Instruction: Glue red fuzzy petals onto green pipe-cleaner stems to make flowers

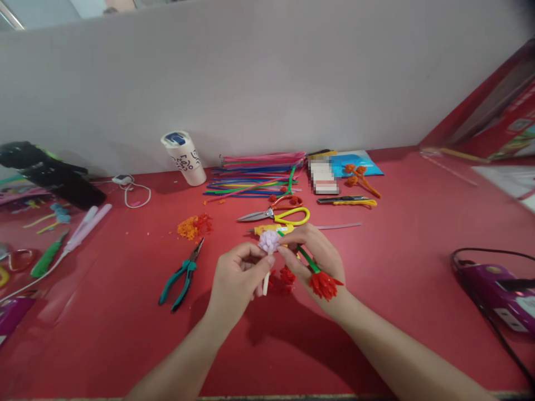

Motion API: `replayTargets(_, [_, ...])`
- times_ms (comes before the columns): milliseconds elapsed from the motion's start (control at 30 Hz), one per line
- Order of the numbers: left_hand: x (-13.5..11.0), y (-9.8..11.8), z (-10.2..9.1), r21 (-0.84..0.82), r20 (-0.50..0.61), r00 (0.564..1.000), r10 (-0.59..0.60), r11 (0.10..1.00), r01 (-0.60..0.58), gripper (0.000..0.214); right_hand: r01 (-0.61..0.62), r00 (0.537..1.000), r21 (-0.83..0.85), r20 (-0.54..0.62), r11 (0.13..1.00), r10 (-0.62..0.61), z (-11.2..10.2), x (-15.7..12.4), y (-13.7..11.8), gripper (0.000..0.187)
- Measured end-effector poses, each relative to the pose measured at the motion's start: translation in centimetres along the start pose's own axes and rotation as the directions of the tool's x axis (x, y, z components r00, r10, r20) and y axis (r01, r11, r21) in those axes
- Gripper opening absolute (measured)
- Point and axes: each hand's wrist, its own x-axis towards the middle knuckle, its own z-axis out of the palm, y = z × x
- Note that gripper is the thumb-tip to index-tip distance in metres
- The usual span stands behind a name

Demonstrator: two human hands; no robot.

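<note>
My left hand [236, 275] is closed around the white stem of a small fluffy lilac pipe-cleaner flower [268, 240], held just above the red table [376, 234]. My right hand [317, 256] pinches at the lilac head with its fingertips and also holds a green-stemmed red pipe-cleaner flower [324, 284], whose head points down to the right. Two more red flower heads [284, 277] lie on the table right under my hands.
Teal pliers [181, 277] lie left of my hands. Yellow-handled scissors [280, 214], a bundle of coloured pipe cleaners [259, 175], a white cup [186, 159], orange and red trimmings [194, 225], a utility knife [346, 200] sit further back. A purple device with a black cable [493, 284] is right.
</note>
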Motion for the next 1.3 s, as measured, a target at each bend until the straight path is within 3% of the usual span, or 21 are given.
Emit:
replayTargets(167, [0.0,-0.2,0.0,-0.064,0.021,1.0,-0.002,0.998,0.004,0.023,-0.035,0.999,0.016,0.005,0.999,0.035,0.0,0.0,0.0,0.007])
replayTargets(300, [-0.1,0.1,0.1,-0.02,0.011,1.0,0.001,1.0,-0.001,0.021,0.004,1.0,-0.031,0.007,1.0,-0.004,-0.1,0.0,0.0,0.009])
replayTargets(433, [-0.3,0.5,0.2,0.049,-0.003,0.999,0.051,0.998,-0.05,0.018,-0.004,0.999,-0.036,0.045,0.999,0.006,-0.2,-0.1,0.0,0.007])
replayTargets(600, [-0.3,0.3,0.2,0.112,-0.058,0.985,0.161,0.982,-0.154,0.015,-0.05,0.999,-0.032,0.009,0.998,0.05,-0.2,0.0,-0.3,0.006])
replayTargets(767, [-0.3,-0.2,0.0,0.318,-0.106,0.935,0.338,0.903,-0.29,0.017,0.024,1.0,-0.077,-0.006,0.997,-0.024,-0.1,0.2,-0.1,0.007])
replayTargets(967, [-0.4,-0.6,-0.1,0.429,-0.062,0.893,0.446,0.819,-0.38,0.018,0.132,0.991,-0.054,0.024,0.99,-0.13,0.1,-0.3,0.2,0.015])
replayTargets(1300, [0.3,-1.4,-0.6,0.533,-0.064,0.743,0.666,0.653,-0.539,0.014,0.176,0.984,-0.057,-0.018,0.983,-0.177,-0.2,-0.4,-0.2,0.023])
